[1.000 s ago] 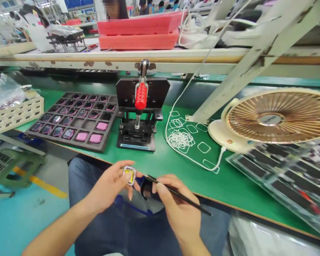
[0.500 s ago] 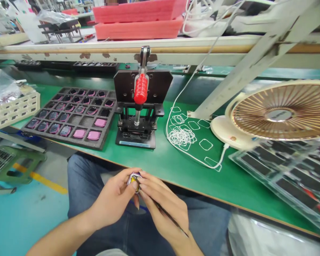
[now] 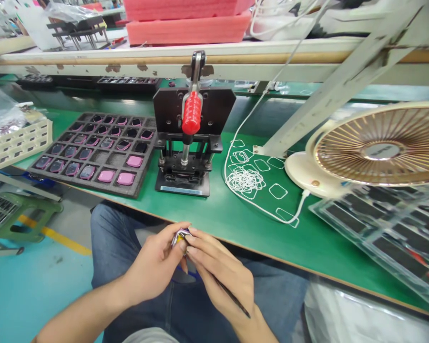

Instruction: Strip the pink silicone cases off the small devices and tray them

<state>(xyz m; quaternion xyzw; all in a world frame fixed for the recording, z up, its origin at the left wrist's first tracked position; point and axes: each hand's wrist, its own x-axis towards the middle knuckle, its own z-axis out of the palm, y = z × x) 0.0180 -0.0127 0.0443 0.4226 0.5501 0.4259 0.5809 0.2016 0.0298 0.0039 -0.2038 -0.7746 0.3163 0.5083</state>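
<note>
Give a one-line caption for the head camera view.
Left hand and right hand pinch a small yellow part, right holding a black tool.

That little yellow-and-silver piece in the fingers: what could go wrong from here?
The small piece is pinched between the left hand and right hand beyond the green bench's edge, so a slip might drop it to the lap or floor. The black tool in the right hand could also scratch it.

Blue jeans [image 3: 117, 247] w/ grey top [image 3: 146, 337], bare forearms [image 3: 82, 319].
</note>
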